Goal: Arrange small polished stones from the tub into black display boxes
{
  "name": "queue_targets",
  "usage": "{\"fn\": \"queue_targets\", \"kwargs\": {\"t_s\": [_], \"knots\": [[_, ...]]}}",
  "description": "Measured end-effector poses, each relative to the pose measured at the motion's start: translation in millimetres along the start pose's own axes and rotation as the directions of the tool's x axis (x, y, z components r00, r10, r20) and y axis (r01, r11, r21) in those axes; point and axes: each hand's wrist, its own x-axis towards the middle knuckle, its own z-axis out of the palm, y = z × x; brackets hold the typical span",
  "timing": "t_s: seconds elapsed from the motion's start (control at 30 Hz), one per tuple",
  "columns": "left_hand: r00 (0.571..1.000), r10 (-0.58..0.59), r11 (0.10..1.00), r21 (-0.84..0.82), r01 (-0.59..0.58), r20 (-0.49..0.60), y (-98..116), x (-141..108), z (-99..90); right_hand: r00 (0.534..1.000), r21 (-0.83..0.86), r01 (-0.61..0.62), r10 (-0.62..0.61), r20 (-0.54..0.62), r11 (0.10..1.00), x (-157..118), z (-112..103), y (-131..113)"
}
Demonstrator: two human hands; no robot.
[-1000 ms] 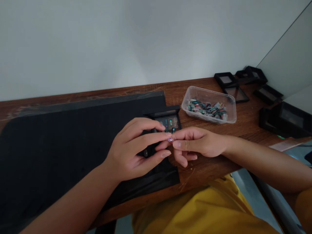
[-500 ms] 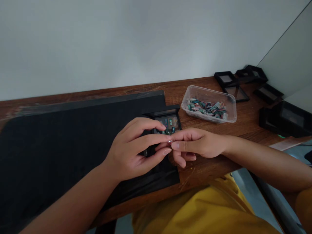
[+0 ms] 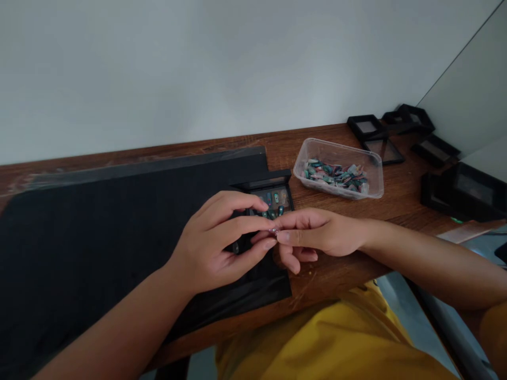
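Observation:
Between my fingertips is a small sparkly press-on nail (image 3: 273, 230), mostly covered by the fingers. My right hand (image 3: 317, 232) pinches it between thumb and index finger, the other fingers curled beneath. From the other side, my left hand (image 3: 217, 237) grips it with index finger and thumb tips, its remaining fingers stretched above. Just behind the fingertips, an open black display case (image 3: 292, 198) has its lid raised at the back. Several green and blue press-on nails (image 3: 281, 210) are inside. My hands hide the front of the case.
A clear plastic tub (image 3: 340, 153) of loose, multicoloured nail pieces stands right of the case. Several black framed boxes (image 3: 364, 126) lie at the back right. A black mat (image 3: 99, 237) covers the left of the wooden table (image 3: 396, 200). A wall rises behind.
Both hands stay nearly in place at the fingertips. The sparkly nail appears slightly turned, with more of its shiny edge showing. The case and tub have not moved.

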Motion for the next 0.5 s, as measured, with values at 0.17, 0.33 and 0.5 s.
{"fn": "queue_targets", "kwargs": {"t_s": [0.17,0.33,0.5], "knots": [[1.000,0.000,1.000,-0.010,0.000,-0.004,-1.2,-1.1,0.6,1.000,-0.002,0.003,-0.003,0.008,1.000,0.3,-0.2,0.1],[1.000,-0.007,1.000,-0.015,0.007,-0.003,-1.5,-0.3,0.3,1.000,0.010,0.007,-0.008,0.010,1.000,0.0,-0.5,0.2],[1.000,-0.016,1.000,-0.015,0.016,-0.013,-1.4,0.5,0.1,1.000,0.008,0.010,-0.010,0.019,1.000,-0.4,-1.2,0.6]]}}
